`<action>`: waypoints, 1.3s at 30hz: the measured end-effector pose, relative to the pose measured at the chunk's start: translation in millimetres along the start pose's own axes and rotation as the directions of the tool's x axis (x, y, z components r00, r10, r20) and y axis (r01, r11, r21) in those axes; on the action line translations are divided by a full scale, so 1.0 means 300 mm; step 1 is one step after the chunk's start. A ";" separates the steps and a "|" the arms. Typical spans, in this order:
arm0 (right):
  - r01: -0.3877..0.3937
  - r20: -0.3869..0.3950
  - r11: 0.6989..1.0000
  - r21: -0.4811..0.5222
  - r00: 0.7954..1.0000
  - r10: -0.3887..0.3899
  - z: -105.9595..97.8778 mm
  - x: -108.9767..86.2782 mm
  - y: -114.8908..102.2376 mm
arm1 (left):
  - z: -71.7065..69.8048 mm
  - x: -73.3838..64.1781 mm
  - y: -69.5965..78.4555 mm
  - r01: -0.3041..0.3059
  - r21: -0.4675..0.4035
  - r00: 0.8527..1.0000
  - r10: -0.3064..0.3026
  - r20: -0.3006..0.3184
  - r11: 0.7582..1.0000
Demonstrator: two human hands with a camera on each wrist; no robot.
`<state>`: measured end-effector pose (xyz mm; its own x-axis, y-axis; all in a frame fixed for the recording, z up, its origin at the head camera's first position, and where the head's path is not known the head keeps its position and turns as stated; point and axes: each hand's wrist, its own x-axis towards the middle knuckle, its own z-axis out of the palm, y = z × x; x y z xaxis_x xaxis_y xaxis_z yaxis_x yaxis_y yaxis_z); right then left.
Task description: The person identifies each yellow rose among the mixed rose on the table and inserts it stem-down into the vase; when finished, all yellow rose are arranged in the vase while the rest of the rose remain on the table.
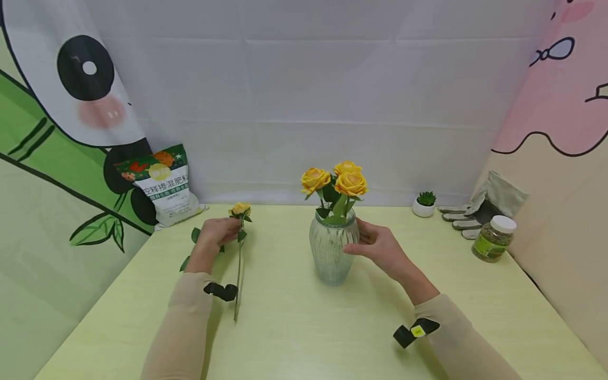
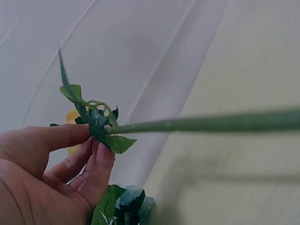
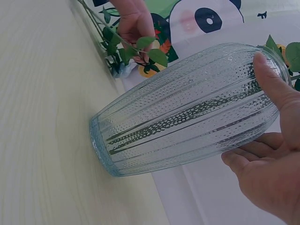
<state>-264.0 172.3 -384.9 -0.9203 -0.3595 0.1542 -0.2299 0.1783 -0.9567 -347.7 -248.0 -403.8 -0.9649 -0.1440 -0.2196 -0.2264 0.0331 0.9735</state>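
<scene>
My left hand (image 1: 215,235) pinches a yellow rose (image 1: 240,208) just below its bloom. The rose's long green stem (image 2: 206,124) runs back toward me over the table. Beside that hand lies another flower with pale bluish petals (image 2: 140,206) and green leaves (image 1: 195,235), mostly hidden in the head view. My right hand (image 1: 382,249) holds a ribbed clear glass vase (image 1: 331,258) near its upper part, thumb on the near side and fingers around the far side. Several yellow roses (image 1: 350,183) stand in the vase, their stems showing through the glass.
On the pale table (image 1: 285,338), a fertilizer bag (image 1: 171,187) leans at the back left. Toward the back right are a small potted succulent (image 1: 424,205), grey gloves (image 1: 494,198) and a lidded jar (image 1: 494,240). A white cloth (image 1: 285,95) hangs behind.
</scene>
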 end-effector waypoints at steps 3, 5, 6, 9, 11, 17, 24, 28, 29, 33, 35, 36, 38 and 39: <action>0.006 0.002 1.000 -0.002 1.000 -0.006 -0.001 0.001 0.002 | 0.001 -0.010 0.009 0.016 -0.085 0.999 -0.014 0.034 0.996; 0.007 0.004 1.000 0.002 1.000 -0.007 -0.001 0.001 0.004 | 0.001 -0.021 0.016 0.042 -0.146 0.998 -0.035 0.053 0.988; 0.007 0.006 1.000 0.005 1.000 -0.007 -0.001 0.002 0.004 | 0.001 -0.027 0.021 0.056 -0.167 0.997 -0.047 0.055 0.984; 0.005 0.009 1.000 0.010 1.000 -0.005 -0.001 0.002 0.005 | -0.003 -0.044 0.033 0.092 -0.256 0.994 -0.075 0.075 0.962; 0.004 0.007 1.000 0.007 1.000 -0.005 0.000 0.002 0.004 | -0.008 -0.051 0.038 0.113 -0.325 0.992 -0.085 0.098 0.939; 0.008 0.001 1.000 0.000 1.000 -0.008 -0.001 0.002 0.001 | -0.031 -0.053 0.041 0.210 -0.532 0.969 -0.102 0.225 0.820; 0.005 0.001 1.000 -0.008 1.000 -0.005 -0.001 0.001 -0.002 | -0.039 -0.038 0.038 0.265 -0.603 0.940 -0.061 0.336 0.753; 0.004 0.002 1.000 -0.001 1.000 -0.004 -0.001 0.000 -0.003 | -0.030 -0.037 0.044 0.297 -0.671 0.922 -0.023 0.385 0.680; 0.004 0.002 1.000 0.000 1.000 -0.004 -0.001 0.001 -0.002 | -0.028 -0.039 0.047 0.302 -0.678 0.920 -0.017 0.392 0.670; 0.003 0.004 1.000 0.001 1.000 -0.003 0.000 0.001 -0.001 | -0.020 -0.049 0.063 0.321 -0.706 0.920 -0.030 0.392 0.631; 0.003 0.005 1.000 0.003 1.000 -0.003 0.000 0.001 -0.001 | -0.017 -0.052 0.072 0.333 -0.730 0.923 -0.047 0.382 0.596; 0.004 0.005 1.000 0.004 1.000 -0.004 0.000 0.001 0.000 | -0.016 -0.052 0.076 0.342 -0.748 0.923 -0.056 0.380 0.569; 0.006 0.005 1.000 0.002 1.000 -0.006 -0.001 0.000 -0.001 | -0.011 -0.052 0.085 0.353 -0.783 0.925 -0.064 0.376 0.513; 0.007 0.004 1.000 0.000 1.000 -0.007 -0.001 -0.001 -0.001 | -0.008 -0.053 0.090 0.358 -0.795 0.924 -0.061 0.378 0.489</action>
<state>-263.8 172.6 -384.5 -0.9174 -0.3644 0.1597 -0.2361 0.1756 -0.9557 -338.0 -247.3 -373.9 -0.9276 0.2389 -0.2871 -0.3506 -0.8221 0.4486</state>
